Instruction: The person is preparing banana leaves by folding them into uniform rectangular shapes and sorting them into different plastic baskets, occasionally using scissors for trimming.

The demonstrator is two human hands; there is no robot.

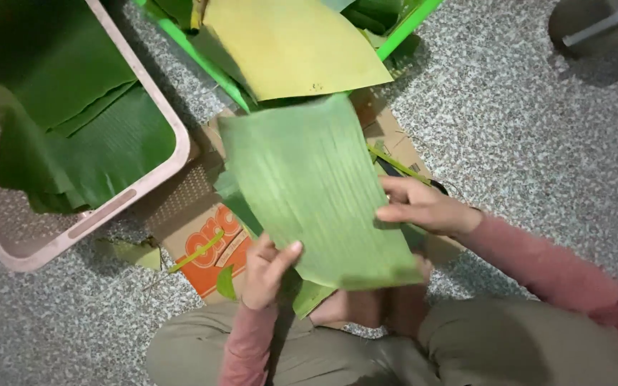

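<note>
A seated person holds a large green banana leaf piece (316,193) flat above a sheet of brown cardboard (202,236) spread on the speckled floor (523,129). The leaf piece is the landmark here: it hangs tilted in mid-air, its near edge over the person's knees.

Beyond the leaf piece's far edge sits a green crate (209,64) with a broad yellowed leaf (287,43) draped over its rim. To the leaf piece's left stands a pink plastic basket (159,171) holding a stack of dark green leaves (73,121). Thin leaf trimmings (194,254) lie on the cardboard below its left corner. Nothing stands between the hands and the leaf piece.

The left hand (266,268) grips the leaf piece's near-left edge, thumb on top and fingers (255,282) curled under it, forearm in a pink sleeve rising from below. The right hand (423,207) pinches the right edge, fingers (398,187) closed on the top of the leaf, wrist bent inward and arm reaching in from the right.
</note>
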